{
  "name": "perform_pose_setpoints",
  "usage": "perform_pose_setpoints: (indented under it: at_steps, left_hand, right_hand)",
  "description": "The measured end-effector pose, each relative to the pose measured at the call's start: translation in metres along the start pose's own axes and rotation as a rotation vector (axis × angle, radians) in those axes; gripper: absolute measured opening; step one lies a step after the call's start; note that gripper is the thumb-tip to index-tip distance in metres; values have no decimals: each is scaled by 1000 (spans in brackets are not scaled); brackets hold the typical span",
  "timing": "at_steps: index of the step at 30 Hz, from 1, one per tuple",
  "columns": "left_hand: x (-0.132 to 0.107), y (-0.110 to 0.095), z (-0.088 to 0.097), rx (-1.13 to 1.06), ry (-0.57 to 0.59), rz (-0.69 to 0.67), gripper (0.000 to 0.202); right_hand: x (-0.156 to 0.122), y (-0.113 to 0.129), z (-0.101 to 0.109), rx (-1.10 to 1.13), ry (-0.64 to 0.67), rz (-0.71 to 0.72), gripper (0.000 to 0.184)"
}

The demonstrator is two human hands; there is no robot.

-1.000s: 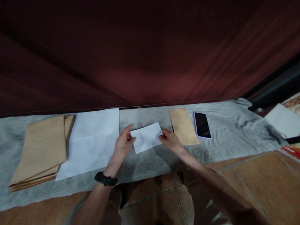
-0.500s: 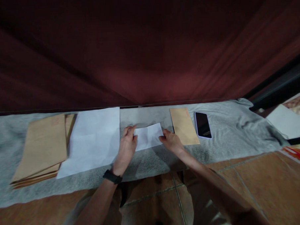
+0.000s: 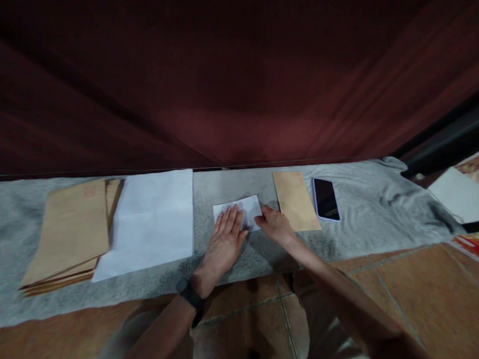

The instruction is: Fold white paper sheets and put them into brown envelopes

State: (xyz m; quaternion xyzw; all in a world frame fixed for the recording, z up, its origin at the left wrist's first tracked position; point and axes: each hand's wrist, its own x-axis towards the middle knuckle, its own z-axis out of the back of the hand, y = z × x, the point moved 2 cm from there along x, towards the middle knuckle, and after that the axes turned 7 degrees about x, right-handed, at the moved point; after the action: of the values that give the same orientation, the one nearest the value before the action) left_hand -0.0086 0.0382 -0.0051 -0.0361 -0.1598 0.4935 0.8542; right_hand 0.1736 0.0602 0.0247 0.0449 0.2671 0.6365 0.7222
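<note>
A folded sheet of white paper [image 3: 250,206] lies on the grey cloth in front of me. My left hand [image 3: 226,238] rests flat over its left part, fingers stretched out, covering much of it. At the paper's right edge, my right hand [image 3: 276,223] pinches the side between thumb and curled fingers. Just right of that hand is a single brown envelope [image 3: 296,201], lying flat with small red print at its top corner.
A phone [image 3: 326,199] lies right of the envelope. On the left are a stack of white paper [image 3: 154,220] and a pile of brown envelopes [image 3: 69,229]. The grey cloth [image 3: 368,211] covers a narrow surface before a dark red curtain [image 3: 237,126].
My left hand has left the paper's left edge and moved right, flattening onto the sheet. My right hand keeps its hold at the right edge.
</note>
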Motion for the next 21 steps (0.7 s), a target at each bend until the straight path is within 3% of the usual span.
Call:
perform_pose_setpoints:
  at_steps: [4, 14, 18, 21]
  left_hand:
    - [-9, -13, -5, 58, 27, -44, 59]
    - [-23, -14, 3, 154, 77, -148, 61]
    - [-26, -17, 5, 177, 68, -178, 61]
    - [-26, -18, 5, 166, 57, -192, 61]
  right_hand:
    - [-1, 1, 2, -26, 18, -6, 27]
    - [-2, -2, 4, -38, 28, 13, 25]
    - [-6, -4, -1, -43, -207, 56, 33]
    - [-6, 1, -8, 66, -337, 323, 38]
